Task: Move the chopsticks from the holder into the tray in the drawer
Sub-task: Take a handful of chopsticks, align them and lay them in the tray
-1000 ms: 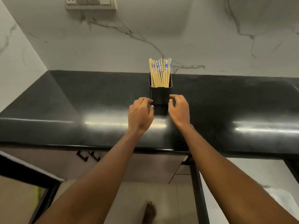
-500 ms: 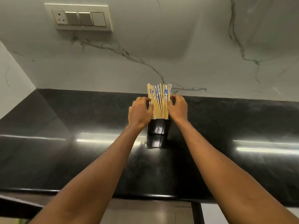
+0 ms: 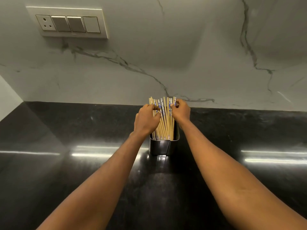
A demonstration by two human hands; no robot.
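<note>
On black countertop (image 3: 83,130), close to marble wall (image 3: 182,55): chopsticks (image 3: 164,120) upright in dark holder (image 3: 163,146), apparently none yet removed. Drawer and tray out of view. Advised for gathering step: close both hands round whole bundle near tops, square ends together, lift straight up clear of rim, avoid tipping holder. Left hand (image 3: 146,120): fingers (image 3: 156,112) curled round left side of bundle, touching upper sticks. Right hand (image 3: 181,110): fingertips (image 3: 173,105) pinching top ends on right side. Firmness of either grip not determinable.
</note>
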